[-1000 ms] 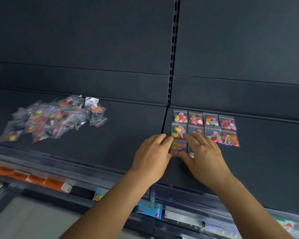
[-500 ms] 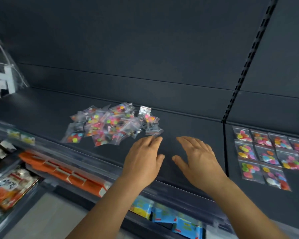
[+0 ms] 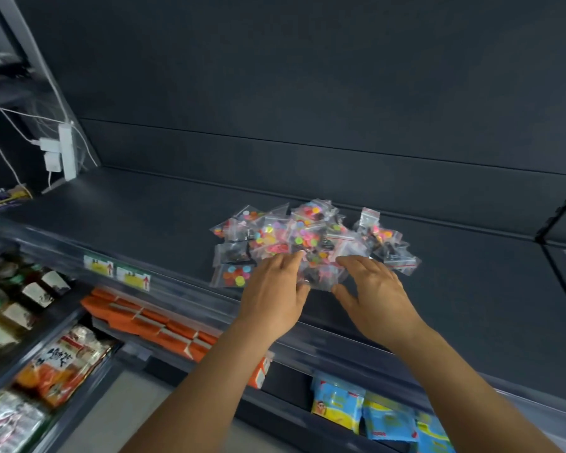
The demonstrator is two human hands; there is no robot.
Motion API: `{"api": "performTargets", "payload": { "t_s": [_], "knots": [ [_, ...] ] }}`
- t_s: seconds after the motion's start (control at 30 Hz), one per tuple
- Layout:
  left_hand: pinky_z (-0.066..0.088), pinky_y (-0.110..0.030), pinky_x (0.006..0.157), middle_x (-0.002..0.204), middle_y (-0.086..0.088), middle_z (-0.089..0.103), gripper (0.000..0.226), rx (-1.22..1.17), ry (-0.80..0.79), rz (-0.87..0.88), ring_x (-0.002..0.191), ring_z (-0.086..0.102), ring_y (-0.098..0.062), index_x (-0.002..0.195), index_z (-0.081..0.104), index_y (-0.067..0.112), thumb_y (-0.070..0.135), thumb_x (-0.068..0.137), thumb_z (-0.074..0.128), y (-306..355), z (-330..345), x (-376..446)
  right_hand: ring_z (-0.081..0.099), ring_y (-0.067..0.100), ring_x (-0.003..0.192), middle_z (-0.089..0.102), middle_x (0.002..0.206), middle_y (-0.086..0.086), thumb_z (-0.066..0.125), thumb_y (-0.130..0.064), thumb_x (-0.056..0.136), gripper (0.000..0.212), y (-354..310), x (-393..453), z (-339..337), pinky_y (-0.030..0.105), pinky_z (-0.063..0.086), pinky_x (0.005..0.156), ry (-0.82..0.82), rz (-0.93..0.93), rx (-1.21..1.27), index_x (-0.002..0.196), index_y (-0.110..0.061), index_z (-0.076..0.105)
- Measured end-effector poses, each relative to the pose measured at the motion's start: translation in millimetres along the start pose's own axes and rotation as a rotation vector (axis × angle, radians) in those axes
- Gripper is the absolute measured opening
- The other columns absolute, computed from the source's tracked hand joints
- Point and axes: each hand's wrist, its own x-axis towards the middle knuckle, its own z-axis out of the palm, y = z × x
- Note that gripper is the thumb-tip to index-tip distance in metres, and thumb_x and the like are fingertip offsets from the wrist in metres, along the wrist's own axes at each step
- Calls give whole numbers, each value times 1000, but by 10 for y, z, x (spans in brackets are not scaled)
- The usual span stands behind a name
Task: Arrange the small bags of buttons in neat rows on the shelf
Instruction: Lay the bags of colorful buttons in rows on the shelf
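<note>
Dark shelf [image 3: 144,220] carries a loose heap of button bags [image 3: 304,243] near its front edge. Left hand [image 3: 275,299] and right hand [image 3: 376,295], fingers relaxed, touch the heap's near side; a careless scoop could push slippery bags over that edge.

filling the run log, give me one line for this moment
stage: reaching into pile | left hand: fingers on loose button bags | right hand: fingers at pile's near edge | nothing lifted | shelf: pile unsorted
</note>
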Motion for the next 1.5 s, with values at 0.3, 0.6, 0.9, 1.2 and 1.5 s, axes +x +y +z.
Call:
{"api": "performTargets", "payload": {
  "t_s": [0.3, 0.6, 0.9, 1.2, 1.5],
  "knots": [
    [17, -38, 117, 159, -2, 13, 64, -6, -77, -126, 144, 13, -23, 151, 13, 20, 37, 98, 43, -538, 67, 405, 29, 22, 137, 37, 147, -2, 44, -31, 95, 52, -238, 616, 298, 39, 24, 114, -68, -54, -5, 144, -22, 30],
    [29, -34, 108, 149, 2, 36, 40, -91, -17, -24, 129, 38, -21, 139, 45, 19, 25, 99, 41, -589, 106, 484, 21, 18, 141, 23, 155, -1, 40, -23, 96, 50, -205, 1099, 453, 33, 8, 116, -190, -147, -209, 145, -18, 29],
    [29, -37, 109, 139, -4, 48, 61, -152, 53, -254, 130, 35, -24, 144, 32, 14, 38, 92, 55, -628, 85, 600, 38, 28, 131, 50, 139, 4, 48, -25, 94, 44, -108, 1242, 381, 38, 26, 111, -29, -2, -65, 137, -18, 45],
    [45, -43, 98, 117, -3, 59, 73, -354, 97, -304, 115, 49, -23, 145, 30, 22, 24, 83, 69, -587, 110, 773, 53, 29, 111, 64, 113, 8, 55, -27, 89, 42, -108, 1293, 379, 39, 41, 99, -53, 86, -4, 128, -13, 50],
    [38, -12, 56, 78, 17, 51, 27, -458, 68, -303, 68, 53, 0, 105, 58, 27, 13, 84, 67, -600, 57, 845, 50, 26, 109, 62, 107, 7, 49, -17, 91, 35, -68, 1220, 313, 33, 41, 93, -95, 129, -193, 125, -14, 49]
  ]
}}
